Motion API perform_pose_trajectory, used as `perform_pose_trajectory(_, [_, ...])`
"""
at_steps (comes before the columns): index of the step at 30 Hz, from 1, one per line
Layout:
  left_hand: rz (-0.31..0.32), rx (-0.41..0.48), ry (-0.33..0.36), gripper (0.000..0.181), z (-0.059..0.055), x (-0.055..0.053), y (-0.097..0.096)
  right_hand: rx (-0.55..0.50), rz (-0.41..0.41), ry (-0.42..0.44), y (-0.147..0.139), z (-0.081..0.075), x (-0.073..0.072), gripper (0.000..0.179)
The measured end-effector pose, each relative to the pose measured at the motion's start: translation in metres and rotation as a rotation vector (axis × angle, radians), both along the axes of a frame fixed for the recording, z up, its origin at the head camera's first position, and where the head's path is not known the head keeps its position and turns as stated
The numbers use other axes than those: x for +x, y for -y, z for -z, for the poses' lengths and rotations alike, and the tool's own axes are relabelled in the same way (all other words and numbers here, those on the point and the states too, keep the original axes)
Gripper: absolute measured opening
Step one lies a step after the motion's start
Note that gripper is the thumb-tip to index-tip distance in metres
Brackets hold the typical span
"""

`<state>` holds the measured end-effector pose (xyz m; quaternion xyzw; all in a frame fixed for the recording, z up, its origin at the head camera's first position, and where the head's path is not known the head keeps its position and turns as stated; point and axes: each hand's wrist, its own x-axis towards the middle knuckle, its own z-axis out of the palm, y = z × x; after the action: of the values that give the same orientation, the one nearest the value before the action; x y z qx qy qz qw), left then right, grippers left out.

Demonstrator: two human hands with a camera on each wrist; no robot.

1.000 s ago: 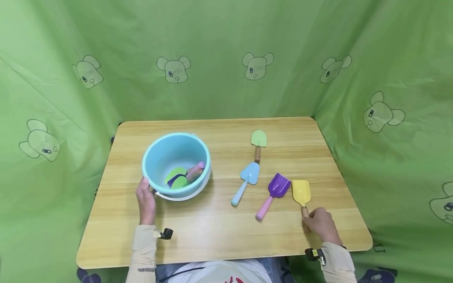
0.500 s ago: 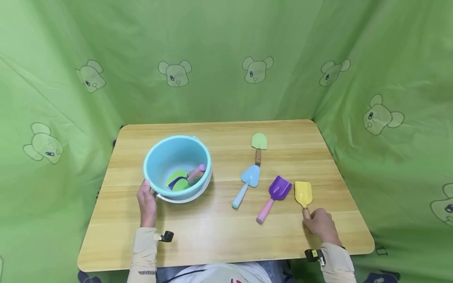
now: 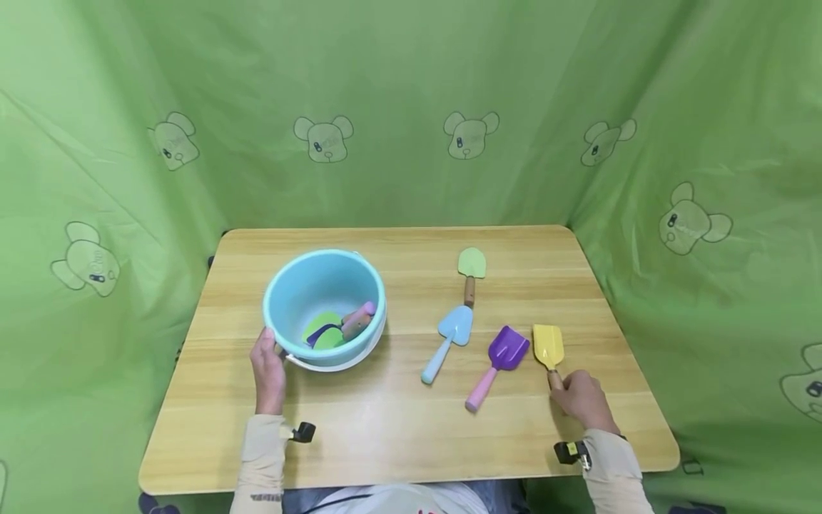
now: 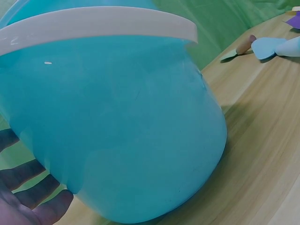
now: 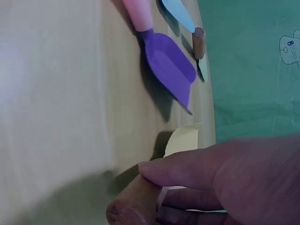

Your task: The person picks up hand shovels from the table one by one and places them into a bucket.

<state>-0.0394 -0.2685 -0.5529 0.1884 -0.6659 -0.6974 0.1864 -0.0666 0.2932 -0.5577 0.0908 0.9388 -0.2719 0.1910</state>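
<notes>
In the head view, my right hand (image 3: 584, 400) pinches the wooden handle of a yellow toy shovel (image 3: 548, 345) at the right of the table. The right wrist view shows thumb and fingers on that handle (image 5: 136, 199), its blunt end sticking out and a shadow below. My left hand (image 3: 267, 371) rests against the left side of a light blue bucket (image 3: 366, 343), and in the left wrist view its fairly straight fingers (image 4: 35, 192) touch the bucket wall. Inside the bucket lie a green-bladed tool (image 3: 329, 338) and tools with pink and brown handles (image 3: 359, 320), partly overlapping.
Left of the yellow shovel lies a purple shovel (image 3: 507, 348) with a pink handle. Further left are a light blue trowel (image 3: 456, 325) and, behind it, a green shovel (image 3: 472, 263) with a brown handle. Green printed cloth (image 3: 398, 171) surrounds the wooden table (image 3: 385, 442).
The head view has tilted slightly, so the table appears lower. Compared with the purple shovel, the yellow one has shifted slightly up in view with my right hand. My left hand stays at the bucket.
</notes>
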Motion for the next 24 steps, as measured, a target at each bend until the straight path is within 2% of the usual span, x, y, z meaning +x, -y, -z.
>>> perform_pose_trajectory(11, [0.003, -0.014, 0.018, 0.054, 0.001, 0.001, 0.001, -0.048, -0.071, -0.044, 0.0, -0.022, -0.025, 0.026])
perform_pose_trajectory(24, [0.011, -0.017, 0.017, 0.054, 0.0, 0.0, 0.001, -0.039, -0.201, -0.102, 0.028, -0.053, -0.049, 0.019])
